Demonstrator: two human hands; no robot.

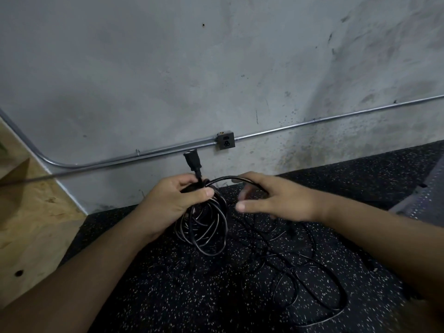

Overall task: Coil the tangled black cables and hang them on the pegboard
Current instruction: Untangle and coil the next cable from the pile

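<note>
Black glossy cable coil (204, 227), part wound, hanging centre-left above the floor.

- Far left: pale plywood panel (28, 212).
- Left hand (173, 200): fingers and thumb curled round the coil's bunched top. A moulded black plug (193, 162) stands up above the fist.
- Behind: grey metal outlet box (225, 140) on a concrete wall.
- Right hand (283, 200): fingers spread and nearly straight, with one strand draped over the forefinger, apparently unclamped.
- Lower right: loose black cable tangle (300, 272) lying on the black speckled rubber floor (156, 289).

Handling, judged: light, limp, smooth and slightly springy, so loops may slip. It is best gripped at the bunched top.

Pegboard not in view. No legible writing.
</note>
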